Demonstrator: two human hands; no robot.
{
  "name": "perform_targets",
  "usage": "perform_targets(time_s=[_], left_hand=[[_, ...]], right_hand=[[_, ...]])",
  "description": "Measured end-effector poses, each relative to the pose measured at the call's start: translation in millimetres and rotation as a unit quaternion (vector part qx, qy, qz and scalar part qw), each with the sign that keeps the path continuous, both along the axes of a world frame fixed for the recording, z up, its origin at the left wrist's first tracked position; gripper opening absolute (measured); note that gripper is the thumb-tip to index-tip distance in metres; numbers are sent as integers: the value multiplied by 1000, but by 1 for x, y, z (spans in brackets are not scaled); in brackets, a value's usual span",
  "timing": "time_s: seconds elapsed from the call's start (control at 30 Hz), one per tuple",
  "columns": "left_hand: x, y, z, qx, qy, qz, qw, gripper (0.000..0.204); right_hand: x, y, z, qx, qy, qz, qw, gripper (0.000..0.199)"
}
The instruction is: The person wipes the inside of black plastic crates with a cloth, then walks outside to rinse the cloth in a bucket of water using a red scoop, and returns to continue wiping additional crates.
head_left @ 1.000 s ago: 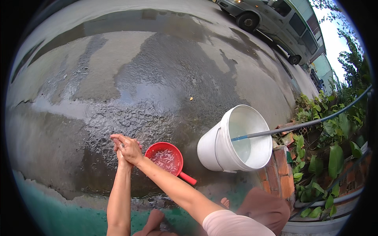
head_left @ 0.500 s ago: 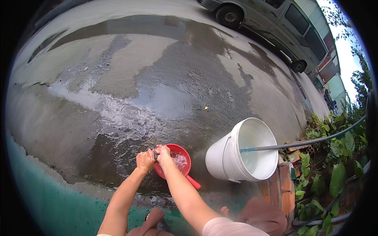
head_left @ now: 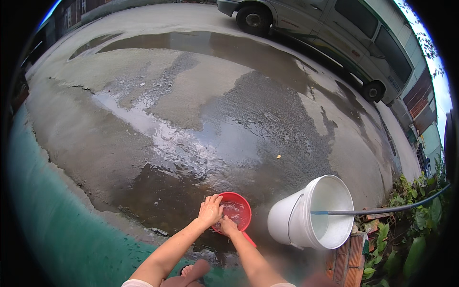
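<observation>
A: Here's the red dipper (head_left: 246, 213), on the concrete ground (head_left: 95, 158) close to its near edge, water (head_left: 234, 210) inside, handle (head_left: 249, 240) angled toward the near right!

B: And both hands are on it! The left hand (head_left: 210, 210) comes across the dipper's left rim, back up, fingers stretched forward. Gripping or merely resting? The palm's hidden, so there's no telling.

A: The right hand (head_left: 229, 226) sits just nearer the body, fingers bent over the dipper's near-left side. Whether they close on anything can't be told either.

B: Any lettering out there?

A: Small marks along the side of the van (head_left: 330, 33), at the ground's far right, too faint to make out. Dipper plain red, bucket (head_left: 290, 220) plain white.

B: What a change, though! A second ago the hands were clasped, left of the dipper; half a second ago, fingertips together at its rim. Now they've separated over it.

A: The bucket hasn't budged: right of the dipper, beside the bricks (head_left: 355, 258), the hose (head_left: 382, 211) still reaching inside.
</observation>
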State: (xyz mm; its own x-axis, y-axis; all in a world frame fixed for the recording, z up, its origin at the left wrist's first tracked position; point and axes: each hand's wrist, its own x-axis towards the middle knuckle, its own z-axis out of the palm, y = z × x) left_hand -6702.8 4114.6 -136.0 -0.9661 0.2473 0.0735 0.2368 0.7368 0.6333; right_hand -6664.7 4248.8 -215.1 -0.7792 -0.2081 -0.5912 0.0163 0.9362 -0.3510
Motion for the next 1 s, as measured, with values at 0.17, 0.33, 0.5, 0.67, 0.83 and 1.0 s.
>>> perform_targets(time_s=[0.17,0.33,0.5,0.67,0.83,1.0], left_hand=[[9,-20,-9,6,-79,10,997,25],[-5,-28,-12,138,-147,59,978,26],[-21,-25,-25,421,-391,128,808,44],[-26,-30,5,555,-461,175,670,66],[-69,-25,55,861,-294,84,407,59],[-67,-25,45,811,-308,207,453,43]], right_hand=[[-23,7,-3,123,144,-80,979,30],[-20,-5,25,45,47,-54,996,22],[-37,21,131,-406,76,-107,905,10],[-79,-12,267,-765,-8,-166,622,24],[-95,-58,206,-736,106,-243,623,37],[-165,-73,86,-521,244,-347,741,38]])
